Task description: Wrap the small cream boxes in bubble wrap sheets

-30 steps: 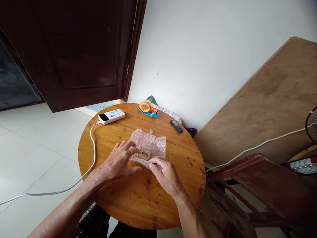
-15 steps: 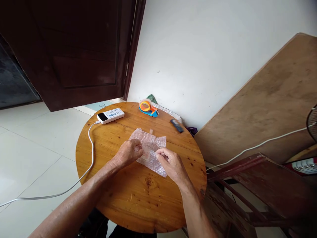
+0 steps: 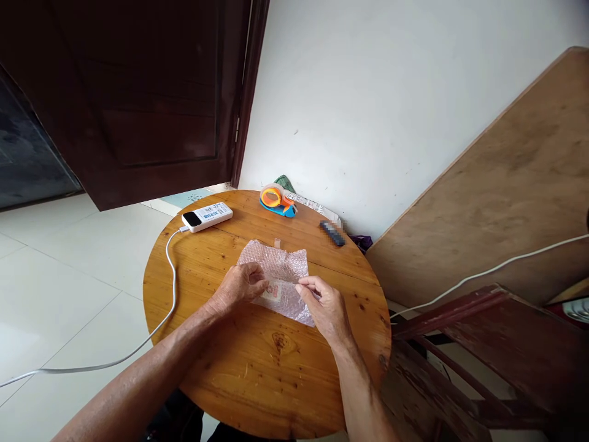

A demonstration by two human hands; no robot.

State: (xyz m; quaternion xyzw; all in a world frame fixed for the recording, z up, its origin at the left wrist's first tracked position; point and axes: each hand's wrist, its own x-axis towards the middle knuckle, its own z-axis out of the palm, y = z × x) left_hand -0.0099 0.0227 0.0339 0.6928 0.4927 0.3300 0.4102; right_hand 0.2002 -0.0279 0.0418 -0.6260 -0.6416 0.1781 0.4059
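Note:
A sheet of clear, pinkish bubble wrap (image 3: pixel 280 264) lies on the round wooden table (image 3: pixel 257 380) in front of me. Through its near part shows a small flat pale piece with a reddish print (image 3: pixel 272 291), too small to name. My left hand (image 3: pixel 239 283) pinches the wrap at its left side, thumb and forefinger together. At the right side my right hand (image 3: pixel 324 304) pinches the wrap's edge between thumb and fingers. A short strip of tape (image 3: pixel 277 243) stands at the wrap's far edge.
Behind the wrap lies a blue and orange tape dispenser (image 3: pixel 278 201). A dark pixelated object (image 3: pixel 332 233) is to its right. A white power bank (image 3: pixel 207 217) with a white cable (image 3: pixel 173 276) sits at the left. A white wall (image 3: pixel 368 110) rises behind the table.
My right hand has shifted slightly right with the wrap's edge, and the wrap's near part looks flatter. The printed piece shows more clearly. The whole view has shifted a little.

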